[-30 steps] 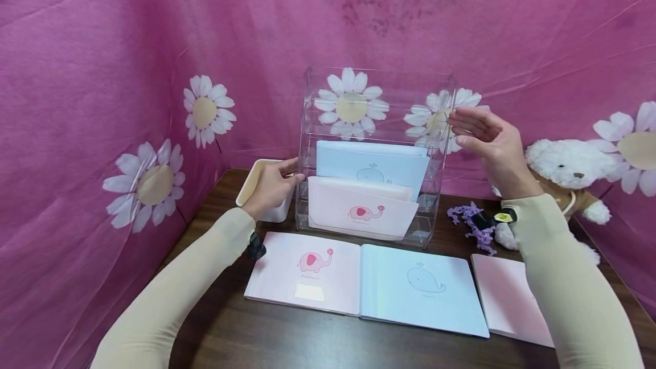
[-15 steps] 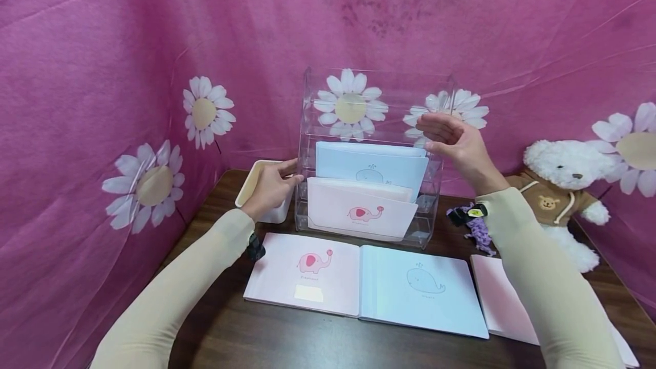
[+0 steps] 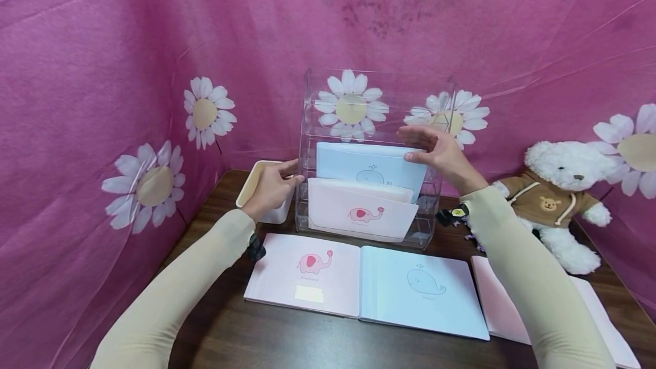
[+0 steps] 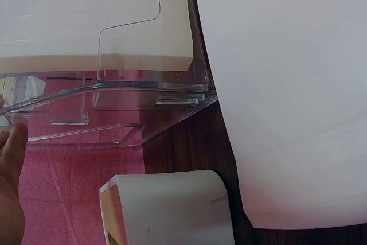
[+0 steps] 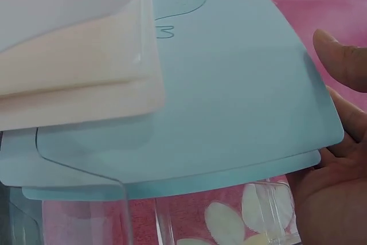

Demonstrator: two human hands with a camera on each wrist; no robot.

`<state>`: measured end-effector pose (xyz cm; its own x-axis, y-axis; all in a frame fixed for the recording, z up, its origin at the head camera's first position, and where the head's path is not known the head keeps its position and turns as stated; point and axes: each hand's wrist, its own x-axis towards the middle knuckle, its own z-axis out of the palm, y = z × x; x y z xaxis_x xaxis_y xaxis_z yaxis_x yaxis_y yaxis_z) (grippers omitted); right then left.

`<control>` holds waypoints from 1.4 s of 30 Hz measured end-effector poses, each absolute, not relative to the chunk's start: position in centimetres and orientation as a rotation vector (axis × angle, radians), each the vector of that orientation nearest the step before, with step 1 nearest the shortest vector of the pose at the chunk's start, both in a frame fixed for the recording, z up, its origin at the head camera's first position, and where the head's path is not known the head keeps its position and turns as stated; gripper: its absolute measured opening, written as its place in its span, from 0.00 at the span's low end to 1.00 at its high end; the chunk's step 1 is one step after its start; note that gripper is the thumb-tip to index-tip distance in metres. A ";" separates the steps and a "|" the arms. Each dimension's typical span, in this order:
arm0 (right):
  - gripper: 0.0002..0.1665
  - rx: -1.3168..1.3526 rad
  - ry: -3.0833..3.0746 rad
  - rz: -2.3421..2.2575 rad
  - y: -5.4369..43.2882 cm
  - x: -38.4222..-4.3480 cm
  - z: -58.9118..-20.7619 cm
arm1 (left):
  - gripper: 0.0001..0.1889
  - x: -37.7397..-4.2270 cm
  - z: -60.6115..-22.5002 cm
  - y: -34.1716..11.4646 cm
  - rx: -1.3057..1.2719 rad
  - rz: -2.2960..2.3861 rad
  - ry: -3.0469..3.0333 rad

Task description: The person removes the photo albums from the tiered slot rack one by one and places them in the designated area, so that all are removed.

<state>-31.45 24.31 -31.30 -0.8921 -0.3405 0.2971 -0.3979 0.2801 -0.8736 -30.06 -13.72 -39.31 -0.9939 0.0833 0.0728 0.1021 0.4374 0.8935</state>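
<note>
A clear tiered rack [image 3: 435, 209] stands at the back of the table, with a pink elephant booklet [image 3: 359, 224] in its front tier and a blue whale booklet [image 3: 340, 161] in the tier behind. My left hand [image 3: 271, 187] holds the rack's left side edge between thumb and fingers; the left wrist view shows only part of it. At the blue booklet's upper right corner is my right hand [image 3: 441, 155], its thumb in front of and its fingers behind the corner. In the right wrist view, the thumb [image 5: 341, 64] is apart from the cover.
Flat before the rack lie another pink elephant booklet [image 3: 277, 278] and another blue whale booklet [image 3: 389, 295]. More pink booklets [image 3: 504, 300] are partly under the right forearm. A white bin [image 3: 275, 213] stands left, a white teddy bear [image 3: 564, 167] right.
My right hand has moved left and down from beside the rack's right edge to the blue booklet's upper corner. The left hand and the rack have stayed in place.
</note>
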 end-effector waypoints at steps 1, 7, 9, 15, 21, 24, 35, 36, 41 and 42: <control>0.34 0.711 -2.488 1.697 24.2 -31.5 -31.3 | 0.30 -30.1 -39.3 -13.7 -0.173 -1.647 -2.647; 0.33 0.694 -2.547 1.655 23.9 -31.4 -31.4 | 0.30 -30.0 -39.3 -13.8 -0.167 -1.626 -2.655; 0.33 0.685 -2.559 1.641 23.9 -31.4 -31.4 | 0.30 -30.0 -39.3 -13.8 -0.165 -1.623 -2.659; 0.32 0.669 -2.574 1.608 23.8 -31.2 -31.5 | 0.30 -30.0 -39.4 -13.9 -0.180 -1.625 -2.652; 0.31 0.665 -2.560 1.614 23.6 -30.8 -31.8 | 0.31 -29.8 -39.3 -14.0 -0.188 -1.610 -2.666; 0.31 0.636 -2.590 1.588 23.3 -30.5 -32.2 | 0.30 -29.8 -39.3 -14.0 -0.179 -1.610 -2.665; 0.30 0.545 -2.590 1.601 22.5 -30.6 -33.2 | 0.30 -29.9 -39.2 -13.8 -0.180 -1.621 -2.652; 0.30 0.546 -2.590 1.604 22.5 -30.6 -33.2 | 0.30 -29.9 -39.2 -13.8 -0.180 -1.619 -2.647; 0.29 0.505 -2.603 1.612 22.5 -30.7 -33.1 | 0.30 -29.9 -39.2 -13.7 -0.168 -1.631 -2.647; 0.29 0.492 -2.608 1.606 22.6 -30.7 -33.1 | 0.30 -29.9 -39.2 -13.7 -0.166 -1.632 -2.648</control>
